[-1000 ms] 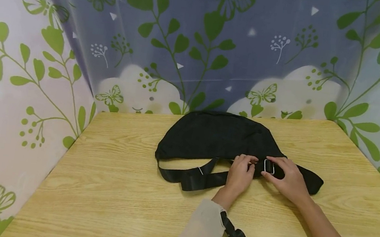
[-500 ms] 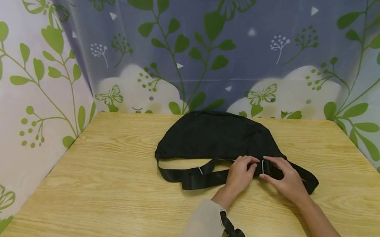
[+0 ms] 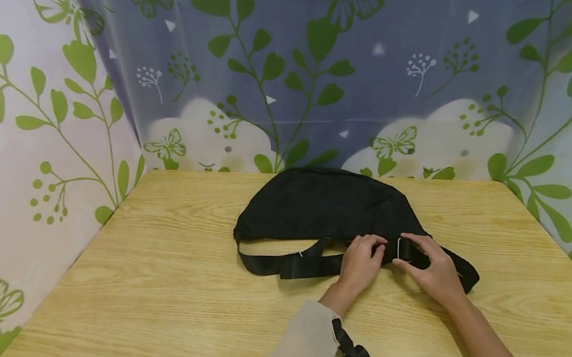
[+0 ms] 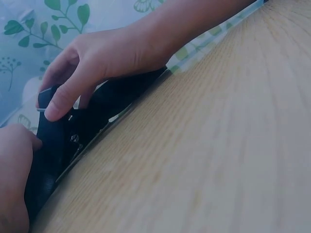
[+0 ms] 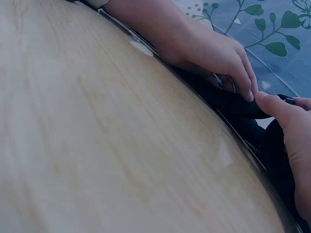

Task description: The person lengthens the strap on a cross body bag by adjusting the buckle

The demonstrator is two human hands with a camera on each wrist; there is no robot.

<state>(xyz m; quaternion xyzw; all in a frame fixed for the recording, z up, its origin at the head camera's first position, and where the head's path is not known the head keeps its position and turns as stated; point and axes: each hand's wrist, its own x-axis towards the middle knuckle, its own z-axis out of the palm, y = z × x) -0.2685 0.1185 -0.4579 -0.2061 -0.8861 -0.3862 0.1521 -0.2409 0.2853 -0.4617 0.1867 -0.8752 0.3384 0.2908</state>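
A black half-moon waist bag [image 3: 336,205] lies on the table, its wide strap [image 3: 262,263] bunched along the near side. My left hand [image 3: 361,265] pinches the strap between thumb and fingers, seen also in the right wrist view, where the left hand [image 5: 214,56] comes in from above. Just to its right, my right hand [image 3: 433,268] holds a silver-edged strap slider [image 3: 399,249] between thumb and fingers. In the left wrist view the right thumb lies against the slider [image 4: 42,109]. Past the right hand, the strap makes a loop [image 3: 464,272].
The wood-grain table [image 3: 142,304] reaches back to a leaf-and-butterfly patterned curtain [image 3: 259,50], right behind the bag. A second metal ring [image 3: 300,254] sits on the strap at the left. Black bands [image 3: 351,347] hang from both sleeves.
The strap loop at the right has drawn in slightly to the left. At the left, the folded strap has shifted up a little. Both hands stay almost in place.
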